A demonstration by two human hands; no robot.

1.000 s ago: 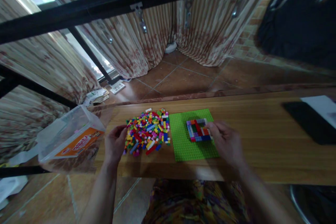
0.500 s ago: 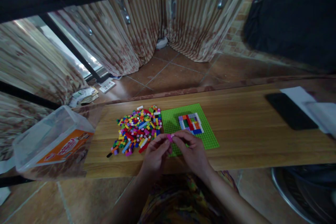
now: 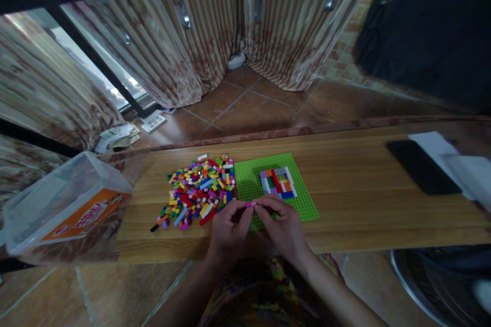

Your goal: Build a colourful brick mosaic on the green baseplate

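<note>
Between the fingertips of my left hand (image 3: 229, 230) and my right hand (image 3: 282, 222) is a small pink toy brick (image 3: 250, 205). Both hands are closed in a pinch on it, just above the near edge of the green baseplate (image 3: 303, 191). On that plate stands a low build of coloured bricks (image 3: 278, 182), with white, red, blue, orange and grey pieces. Left of the plate, a heap of loose bricks (image 3: 199, 189) in many colours spreads over the wooden table.
A clear plastic tub (image 3: 72, 184) with an orange label stands at the table's left end. On the right of the wooden table (image 3: 360, 189) lie a black flat object (image 3: 424, 166) and white paper (image 3: 433, 145). Striped curtains (image 3: 207, 36) hang beyond.
The pink brick has been turned between my fingertips and sits slightly lower. My left hand's fingers have drawn closer around it. The view has shifted a little.
</note>
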